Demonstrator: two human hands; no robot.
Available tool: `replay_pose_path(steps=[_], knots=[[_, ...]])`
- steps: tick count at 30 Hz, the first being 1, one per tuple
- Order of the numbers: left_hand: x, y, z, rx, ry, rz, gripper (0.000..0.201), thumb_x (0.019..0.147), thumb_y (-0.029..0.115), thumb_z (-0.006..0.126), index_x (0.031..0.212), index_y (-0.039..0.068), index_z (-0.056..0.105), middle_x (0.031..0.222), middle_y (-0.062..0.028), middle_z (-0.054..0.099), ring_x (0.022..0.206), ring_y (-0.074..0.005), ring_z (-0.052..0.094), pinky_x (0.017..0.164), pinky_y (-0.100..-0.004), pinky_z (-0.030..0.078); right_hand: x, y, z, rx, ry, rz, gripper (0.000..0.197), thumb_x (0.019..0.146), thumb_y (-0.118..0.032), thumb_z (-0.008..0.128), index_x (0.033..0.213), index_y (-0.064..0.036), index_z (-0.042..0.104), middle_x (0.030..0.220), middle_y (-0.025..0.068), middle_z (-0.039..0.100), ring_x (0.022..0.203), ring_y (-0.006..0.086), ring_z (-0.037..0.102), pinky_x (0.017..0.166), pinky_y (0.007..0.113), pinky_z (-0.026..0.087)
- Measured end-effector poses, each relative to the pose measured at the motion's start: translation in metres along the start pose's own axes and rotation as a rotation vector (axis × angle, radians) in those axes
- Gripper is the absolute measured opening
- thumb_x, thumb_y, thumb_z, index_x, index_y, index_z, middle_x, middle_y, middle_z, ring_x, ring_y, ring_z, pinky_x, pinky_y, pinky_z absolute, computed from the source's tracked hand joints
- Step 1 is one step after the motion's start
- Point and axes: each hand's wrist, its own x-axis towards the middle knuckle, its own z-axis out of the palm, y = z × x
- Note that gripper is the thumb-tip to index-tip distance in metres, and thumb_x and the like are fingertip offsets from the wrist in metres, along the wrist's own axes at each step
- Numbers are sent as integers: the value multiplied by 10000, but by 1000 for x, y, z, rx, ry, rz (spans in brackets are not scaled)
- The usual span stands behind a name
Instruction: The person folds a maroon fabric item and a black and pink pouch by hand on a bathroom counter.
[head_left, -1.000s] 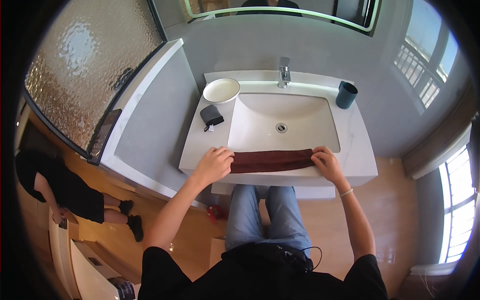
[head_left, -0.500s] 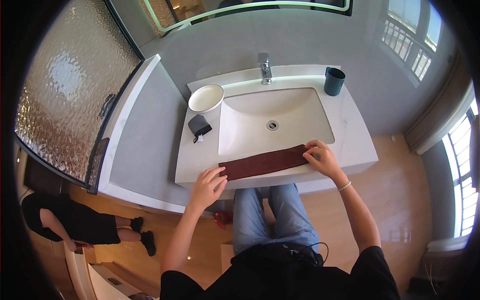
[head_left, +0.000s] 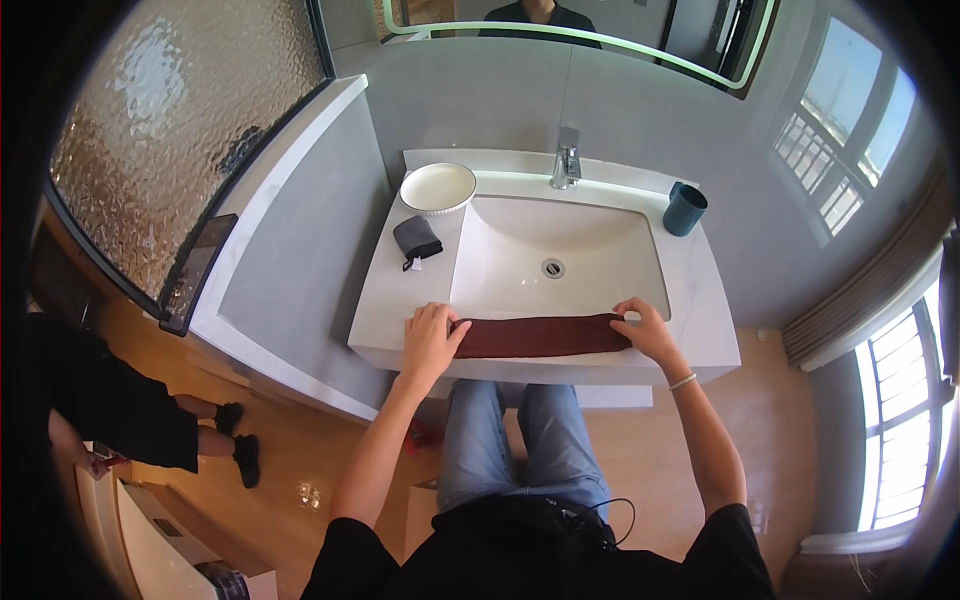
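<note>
A dark maroon cloth (head_left: 540, 337), folded into a long flat strip, lies along the front rim of the white counter (head_left: 385, 320), between the sink and the front edge. At its left end my left hand (head_left: 430, 340) has thumb and fingers closed on the upper corner. My right hand (head_left: 648, 330) pinches the upper corner of the right end between thumb and fingers. The undersides of both grips are hidden.
Behind the cloth is a white sink (head_left: 500, 280) with a chrome faucet (head_left: 566, 165). A white bowl (head_left: 438, 188) and a small grey pouch (head_left: 417, 238) sit left, a teal mug (head_left: 685, 210) right. A person (head_left: 120, 400) in black stands at lower left.
My left hand has gone from lightly touching the cloth's left end to gripping its corner. The strip now lies straighter along the counter edge. The view has shifted.
</note>
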Motion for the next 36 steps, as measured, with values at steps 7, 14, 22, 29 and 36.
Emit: replay_pose_path(steps=[7,14,22,29,36], knots=[[-3,-12,-11,-780,-55,-371,258,915,224,719,1019,33,580,794,-42,618,700,-123,564,612,-259,456,-3,-41,-18,572,-141,340,233,877,-133,722,1055,-39,604,904,21,631,843,127,615,718,265,500],[20,15,-11,-870,-203,-390,505,855,170,767,1270,2,533,894,-71,602,756,-132,610,612,-262,499,3,-88,0,678,-233,476,296,890,-112,694,1140,-2,581,895,49,595,781,128,606,594,280,530],[24,63,3,-865,-521,-318,414,924,142,680,1298,14,557,1037,-105,659,809,-161,656,649,-288,527,-1,-125,36,677,-379,272,360,906,-106,701,1213,34,574,1003,111,625,773,171,690,596,271,602],[15,23,-2,-381,-117,75,242,874,123,714,1087,14,677,997,-82,681,918,-195,642,743,-308,509,-23,-78,36,42,2,-208,304,849,-183,720,1107,-31,676,1138,116,640,1096,324,592,950,408,472],[29,41,11,-443,-306,13,210,869,173,721,965,-4,661,1031,-132,651,987,-318,607,887,-384,482,-2,-67,49,-51,-57,-221,200,859,-167,711,1000,-28,677,1132,125,631,1068,336,589,953,415,470]])
